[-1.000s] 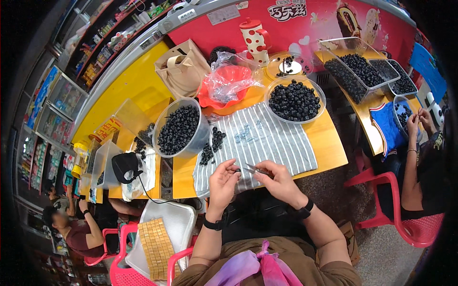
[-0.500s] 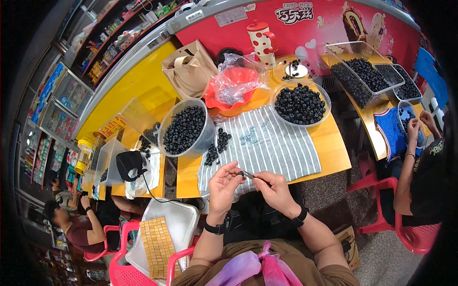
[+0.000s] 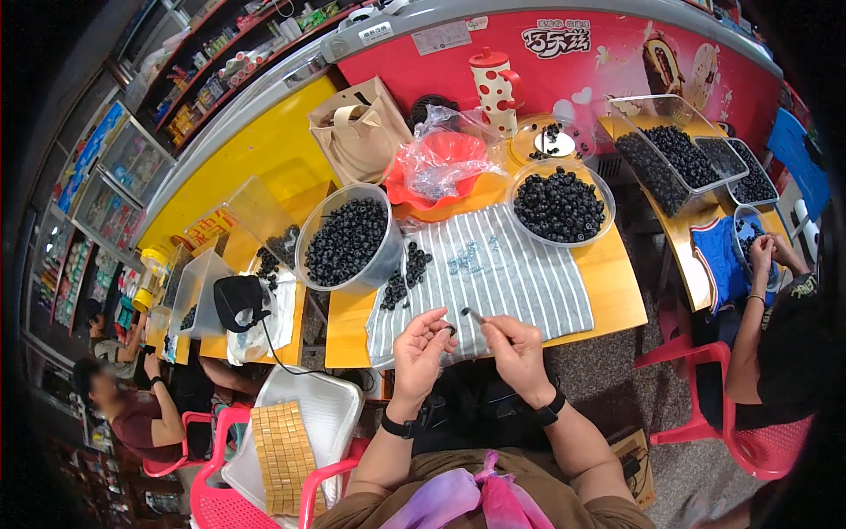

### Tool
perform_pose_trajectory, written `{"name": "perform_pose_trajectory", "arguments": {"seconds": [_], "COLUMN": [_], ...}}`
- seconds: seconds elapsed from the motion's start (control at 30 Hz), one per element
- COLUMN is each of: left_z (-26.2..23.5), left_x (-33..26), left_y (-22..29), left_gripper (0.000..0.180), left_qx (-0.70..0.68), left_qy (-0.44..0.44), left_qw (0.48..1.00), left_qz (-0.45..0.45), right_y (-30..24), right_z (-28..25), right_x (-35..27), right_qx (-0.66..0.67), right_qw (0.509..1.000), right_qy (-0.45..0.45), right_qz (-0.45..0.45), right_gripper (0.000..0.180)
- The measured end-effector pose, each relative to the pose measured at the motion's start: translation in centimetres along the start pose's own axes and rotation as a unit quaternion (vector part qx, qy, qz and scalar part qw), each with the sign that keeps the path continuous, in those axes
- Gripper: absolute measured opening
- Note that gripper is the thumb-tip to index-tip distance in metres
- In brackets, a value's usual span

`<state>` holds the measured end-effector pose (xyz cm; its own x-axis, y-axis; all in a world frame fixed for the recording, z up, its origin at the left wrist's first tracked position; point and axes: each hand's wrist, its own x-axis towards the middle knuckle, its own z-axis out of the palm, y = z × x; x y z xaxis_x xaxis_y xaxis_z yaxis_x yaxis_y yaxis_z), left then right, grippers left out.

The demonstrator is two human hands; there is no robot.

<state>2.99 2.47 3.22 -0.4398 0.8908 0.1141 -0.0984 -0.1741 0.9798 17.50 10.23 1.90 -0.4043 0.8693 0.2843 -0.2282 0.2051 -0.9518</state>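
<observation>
My left hand (image 3: 421,351) is closed in a pinch on a small black round piece (image 3: 450,331), over the near edge of a grey-white striped cloth (image 3: 538,291). My right hand (image 3: 518,354) grips a short slim tool (image 3: 476,316) with something dark at its tip; its exact kind is too small to tell. The tip is apart from the left hand's piece. Loose black pieces (image 3: 407,275) lie on the cloth's left side, small pale-blue bits (image 3: 474,256) at its middle. Behind stand a clear tub (image 3: 385,263) and a clear round bowl (image 3: 603,216), both filled with black pieces.
At the back are a red dish (image 3: 407,198) with plastic wrap, a beige bag (image 3: 357,145) and a spotted tumbler (image 3: 495,93). A black cap-shaped thing (image 3: 238,300) hangs at the left table. Pink chairs (image 3: 705,361) stand nearby; a person (image 3: 767,326) works at the right.
My hands have drawn apart: the tool's tip, formerly at the left fingertips, is now raised away from them. The view has tilted slightly.
</observation>
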Motion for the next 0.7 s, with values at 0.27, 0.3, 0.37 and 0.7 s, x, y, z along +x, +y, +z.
{"name": "perform_pose_trajectory", "arguments": {"seconds": [0.27,0.3,0.37,0.7], "left_z": [-2.2,-2.4,-2.7,-4.2], "left_x": [0.0,-0.1,-0.2,-0.6], "left_y": [-1.6,-1.6,-1.5,-1.4], "left_gripper": [0.024,0.024,0.021,0.02], "left_qx": [-0.077,-0.085,-0.152,-0.257], "left_qy": [0.037,0.042,0.045,0.027], "left_qw": [0.995,0.994,0.985,0.962], "left_qz": [-0.055,-0.053,-0.066,-0.085], "right_y": [-0.3,-0.9,-1.4,-2.4], "right_z": [-1.1,-0.9,-1.0,-2.9], "right_x": [2.5,2.6,3.1,7.3], "right_qx": [-0.402,-0.426,-0.455,-0.61], "right_qw": [0.905,0.894,0.878,0.765], "right_qy": [-0.124,-0.124,-0.131,-0.136], "right_qz": [-0.068,-0.07,-0.074,-0.153], "right_gripper": [0.023,0.022,0.021,0.012]}}
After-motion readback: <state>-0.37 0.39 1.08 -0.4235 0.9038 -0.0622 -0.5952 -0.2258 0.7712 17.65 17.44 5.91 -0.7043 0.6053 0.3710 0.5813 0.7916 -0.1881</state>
